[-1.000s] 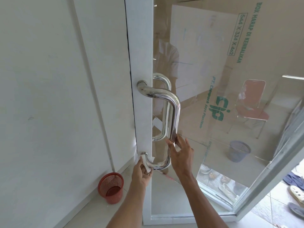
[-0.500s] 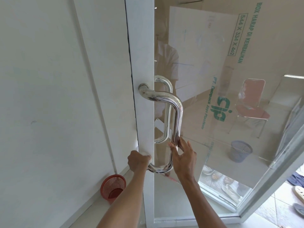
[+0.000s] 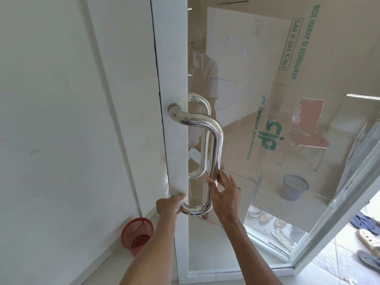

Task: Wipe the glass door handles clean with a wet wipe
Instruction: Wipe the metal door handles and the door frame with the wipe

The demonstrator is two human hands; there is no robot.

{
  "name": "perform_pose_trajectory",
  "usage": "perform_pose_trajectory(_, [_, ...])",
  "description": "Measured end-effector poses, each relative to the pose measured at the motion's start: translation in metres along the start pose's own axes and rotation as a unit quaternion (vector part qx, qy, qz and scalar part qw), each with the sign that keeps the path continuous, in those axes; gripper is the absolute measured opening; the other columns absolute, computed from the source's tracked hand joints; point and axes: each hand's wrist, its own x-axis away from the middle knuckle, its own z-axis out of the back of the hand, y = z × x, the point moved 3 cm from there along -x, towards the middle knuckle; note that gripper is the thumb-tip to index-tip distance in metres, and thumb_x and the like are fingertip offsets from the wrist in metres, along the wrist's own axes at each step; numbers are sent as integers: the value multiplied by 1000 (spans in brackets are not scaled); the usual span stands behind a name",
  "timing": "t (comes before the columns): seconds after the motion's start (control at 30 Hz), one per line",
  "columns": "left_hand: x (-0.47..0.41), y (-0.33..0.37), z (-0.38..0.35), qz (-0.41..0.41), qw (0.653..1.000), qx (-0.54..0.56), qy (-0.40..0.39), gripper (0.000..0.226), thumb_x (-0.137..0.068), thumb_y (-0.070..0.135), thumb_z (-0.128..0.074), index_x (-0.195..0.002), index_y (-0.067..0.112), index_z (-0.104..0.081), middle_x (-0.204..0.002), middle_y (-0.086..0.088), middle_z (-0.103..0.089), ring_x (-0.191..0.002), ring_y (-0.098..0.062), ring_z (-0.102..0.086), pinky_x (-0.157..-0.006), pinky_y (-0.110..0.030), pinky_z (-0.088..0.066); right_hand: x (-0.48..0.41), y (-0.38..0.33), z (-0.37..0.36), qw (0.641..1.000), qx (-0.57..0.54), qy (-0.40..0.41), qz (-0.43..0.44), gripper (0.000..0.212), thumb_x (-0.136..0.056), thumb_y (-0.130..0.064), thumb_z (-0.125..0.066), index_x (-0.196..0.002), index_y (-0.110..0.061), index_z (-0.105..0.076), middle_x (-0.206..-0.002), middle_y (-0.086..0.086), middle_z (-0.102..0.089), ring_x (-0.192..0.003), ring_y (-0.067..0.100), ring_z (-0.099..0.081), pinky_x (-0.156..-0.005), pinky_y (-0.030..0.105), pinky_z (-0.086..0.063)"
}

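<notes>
The left hand (image 3: 167,206) was curled tight round the bottom bend of the shiny silver metal door handle (image 3: 218,140), by the white door frame (image 3: 174,68). No wet wipe showed; maybe the fist hid it. The right hand (image 3: 226,194), loosely open, touched the upright bar. The bottom bend seemed to be getting its wipe, so rubbing up that bar should come next.
</notes>
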Motion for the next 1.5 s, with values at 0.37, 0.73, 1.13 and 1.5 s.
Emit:
perform_pose_trajectory(0.37, [11, -24, 3, 87, 968, 229, -57, 50, -78, 5, -78, -122, -4, -55, -121, -19, -61, -116, -36, -59, -80, -46, -54, 3, -1, 6, 1000, -10, -5, 1, 25, -83, -31, -73, -107, -25, -69, -90, -17, -65, -95, 6, -65, -83, 36, -55])
perform_pose_trajectory(0.73, [21, -54, -18, 113, 896, 424, 64, 37, -88, 39, -64, -96, 3, -58, -79, -8, -65, -62, -21, -65, -55, -32, -56, 14, -6, 17, 999, -7, 0, 54, 20, -85, -40, -70, -99, -27, -67, -85, -34, -61, -88, 8, -65, -84, 29, -51])
perform_pose_trajectory(1.13, [35, -55, 2, 98, 916, 381, -78, 25, -88, 10, -68, -112, 9, -60, -112, -9, -60, -110, -30, -57, -85, -41, -48, 14, 0, 17, 1000, 1, -11, 13, 27, -84, -32, -72, -110, -27, -68, -94, -7, -68, -93, 5, -65, -81, 23, -51])
perform_pose_trajectory(1.5, [28, 4, 6, -161, 897, -405, 73, 31, -69, 19, -77, -94, 3, -66, -86, -10, -72, -82, -27, -71, -72, -35, -60, 18, 3, 18, 1000, 5, -16, 15, 23, -85, -33, -71, -105, -22, -67, -94, -9, -70, -95, 11, -65, -93, -2, -29])
